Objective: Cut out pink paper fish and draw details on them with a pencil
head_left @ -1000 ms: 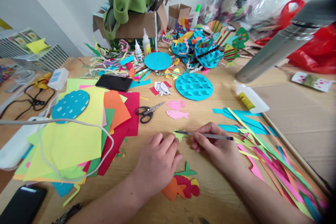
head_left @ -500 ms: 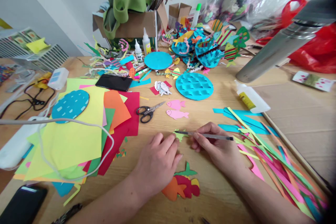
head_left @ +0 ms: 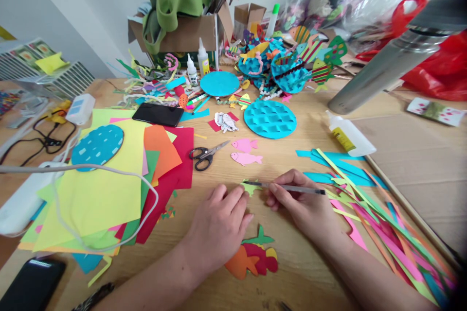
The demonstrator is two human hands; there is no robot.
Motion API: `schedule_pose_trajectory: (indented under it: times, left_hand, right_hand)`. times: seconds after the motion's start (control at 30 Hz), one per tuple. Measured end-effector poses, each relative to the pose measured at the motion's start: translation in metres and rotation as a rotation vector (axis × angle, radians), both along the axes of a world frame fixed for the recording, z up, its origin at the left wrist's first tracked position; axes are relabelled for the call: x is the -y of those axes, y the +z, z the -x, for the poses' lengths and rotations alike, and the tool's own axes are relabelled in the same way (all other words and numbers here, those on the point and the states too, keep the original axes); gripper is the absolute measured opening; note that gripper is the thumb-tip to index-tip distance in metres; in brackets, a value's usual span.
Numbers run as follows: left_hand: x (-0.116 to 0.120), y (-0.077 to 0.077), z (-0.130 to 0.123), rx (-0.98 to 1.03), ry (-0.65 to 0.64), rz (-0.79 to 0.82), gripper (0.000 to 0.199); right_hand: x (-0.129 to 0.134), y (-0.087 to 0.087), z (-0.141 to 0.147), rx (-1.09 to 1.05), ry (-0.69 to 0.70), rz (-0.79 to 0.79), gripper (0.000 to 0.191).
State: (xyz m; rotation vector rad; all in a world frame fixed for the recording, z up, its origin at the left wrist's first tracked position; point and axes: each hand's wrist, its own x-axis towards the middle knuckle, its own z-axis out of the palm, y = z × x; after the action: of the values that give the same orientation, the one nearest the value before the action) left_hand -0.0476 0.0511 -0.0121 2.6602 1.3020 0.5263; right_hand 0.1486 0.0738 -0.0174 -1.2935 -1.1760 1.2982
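A small light-green paper fish cutout (head_left: 251, 188) lies on the wooden table between my hands. My right hand (head_left: 297, 201) is closed round a slim pen (head_left: 301, 189), whose tip rests on the left part of the cutout. My left hand (head_left: 221, 221) lies palm down beside it, thumb apart, its fingertips at the cutout's left edge. Just beyond are two pink paper fish (head_left: 246, 158) and black-handled scissors (head_left: 203, 157). Nearer me, partly behind my left wrist, is a pile of orange, red, yellow and green paper cutouts (head_left: 255, 257).
Coloured paper sheets (head_left: 109, 194) with a white cable across them lie at left. Paper strips (head_left: 386, 233) and a glue bottle (head_left: 350, 135) are at right, near a steel thermos (head_left: 386, 68). A blue textured disc (head_left: 270, 119) and a phone (head_left: 158, 114) lie farther back.
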Motion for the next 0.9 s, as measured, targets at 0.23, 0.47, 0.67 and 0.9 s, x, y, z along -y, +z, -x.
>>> schedule_pose_trajectory:
  times: [0.23, 0.47, 0.67, 0.9]
  left_hand:
    - [-0.0001, -0.0003, 0.0002, -0.003, 0.008, 0.01, 0.027]
    - [-0.0003, -0.0014, 0.001, -0.003, -0.005, 0.005, 0.028]
    - [-0.0001, -0.0004, 0.0006, 0.01, -0.004, 0.007, 0.028]
    - [0.0006, -0.0018, 0.0006, 0.021, -0.001, 0.001, 0.027]
  right_hand:
    - [-0.0002, -0.0011, -0.001, 0.005, -0.01, -0.005, 0.031]
    - [0.0002, -0.0019, -0.0023, 0.014, -0.012, -0.025, 0.03]
    - [-0.0009, -0.0002, -0.0007, 0.013, -0.023, -0.026, 0.031]
    - [-0.0005, -0.0013, -0.0016, 0.026, -0.019, -0.029, 0.03]
